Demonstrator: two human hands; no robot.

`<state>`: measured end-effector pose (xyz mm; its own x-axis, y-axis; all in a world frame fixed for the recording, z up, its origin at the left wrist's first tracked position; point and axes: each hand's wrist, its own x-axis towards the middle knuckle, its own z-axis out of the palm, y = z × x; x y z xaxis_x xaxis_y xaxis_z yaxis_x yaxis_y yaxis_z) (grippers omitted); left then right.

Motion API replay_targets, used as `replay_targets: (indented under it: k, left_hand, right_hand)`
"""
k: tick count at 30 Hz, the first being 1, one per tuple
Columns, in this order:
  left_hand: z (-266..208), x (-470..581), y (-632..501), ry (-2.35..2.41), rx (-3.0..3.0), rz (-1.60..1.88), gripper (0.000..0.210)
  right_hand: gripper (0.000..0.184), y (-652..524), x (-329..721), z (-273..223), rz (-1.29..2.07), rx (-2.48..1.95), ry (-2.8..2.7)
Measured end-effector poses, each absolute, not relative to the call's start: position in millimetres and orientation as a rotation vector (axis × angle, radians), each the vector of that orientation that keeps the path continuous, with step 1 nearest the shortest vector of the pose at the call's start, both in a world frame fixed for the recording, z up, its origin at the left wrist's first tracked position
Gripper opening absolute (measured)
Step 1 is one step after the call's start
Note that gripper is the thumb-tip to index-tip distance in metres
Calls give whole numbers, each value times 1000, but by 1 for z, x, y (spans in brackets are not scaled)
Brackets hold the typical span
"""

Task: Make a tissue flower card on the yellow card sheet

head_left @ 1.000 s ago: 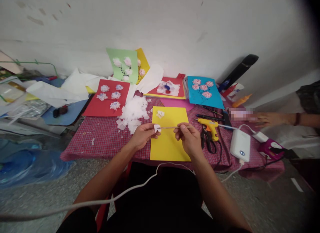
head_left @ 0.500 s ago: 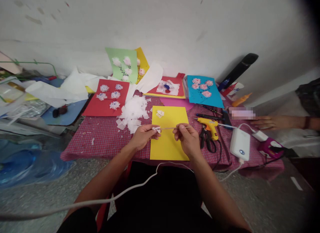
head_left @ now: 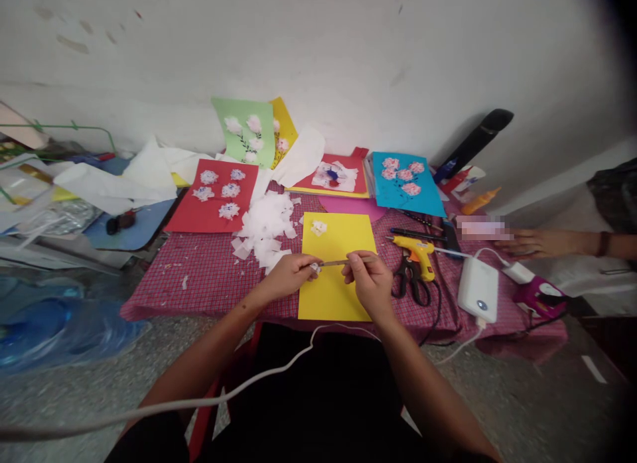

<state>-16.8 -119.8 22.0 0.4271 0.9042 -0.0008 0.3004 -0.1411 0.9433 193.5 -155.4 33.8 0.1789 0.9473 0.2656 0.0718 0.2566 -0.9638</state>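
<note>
Over a yellow sheet of paper [head_left: 336, 297], my right hand [head_left: 368, 277] pinches a thin stick [head_left: 334, 263] that runs level toward the left. My left hand [head_left: 293, 274] closes on a small piece of white tissue paper [head_left: 314, 268] wrapped about the stick's left end; the fingers partly hide it. One white paper flower [head_left: 319, 228] rests near the top left of the yellow sheet. A heap of cut white tissue squares [head_left: 269, 227] lies to the left of the sheet.
Right of the sheet are a yellow glue gun [head_left: 417, 251], black scissors [head_left: 411, 284] and a white power bank [head_left: 478, 288]. Another person's hand [head_left: 532, 243] rests at the far right. Flower cards on red [head_left: 186, 214] and blue paper [head_left: 432, 201] stand behind. A white cable [head_left: 269, 371] crosses my lap.
My left fingers have closed further over the tissue, so less of it shows. Both hands have dipped slightly, and the stick now tilts a little, higher at the right.
</note>
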Motion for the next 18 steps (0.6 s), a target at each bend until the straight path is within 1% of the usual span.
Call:
replay_targets:
  k: [5,8,11,14,18]
  left_hand:
    - [21,-14,-106,1046,1935,807,29]
    - [17,-13,-99,1053,1952,841,29]
    - [13,-14,-95,1061,1977,831,27]
    - [10,-15,-93,1061,1966,836,28]
    - [12,-13,-86,1061,1934,881,26]
  right_hand:
    - [28,-143,190,32,909,-1146,-1205]
    - [27,-138,187,34,932,-1126,-1213]
    - [26,-138,189,34,1047,-1055,-1246]
    - [28,-138,193,34,1133,-1022,-1294]
    - [27,-129,198,33,1020,-1083,-1417]
